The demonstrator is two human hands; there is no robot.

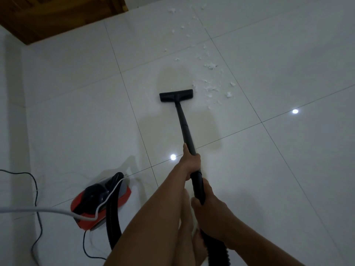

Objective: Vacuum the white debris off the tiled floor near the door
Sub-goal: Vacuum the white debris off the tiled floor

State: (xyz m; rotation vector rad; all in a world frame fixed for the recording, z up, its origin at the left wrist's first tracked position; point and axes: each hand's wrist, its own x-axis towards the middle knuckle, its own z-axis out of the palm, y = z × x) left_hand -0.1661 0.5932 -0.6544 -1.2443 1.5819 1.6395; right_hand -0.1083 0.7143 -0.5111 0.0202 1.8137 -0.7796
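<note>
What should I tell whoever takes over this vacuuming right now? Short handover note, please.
Both hands hold the black wand: left hand grips it nearer the nozzle, right hand grips the thicker end by the hose.
Nozzle rests on the tiled floor, just left of the nearest white debris.
Red vacuum body sits behind, to the left.
Done: cannot tell how much.
Left: the debris trail from beside the nozzle up towards the wooden door.
</note>
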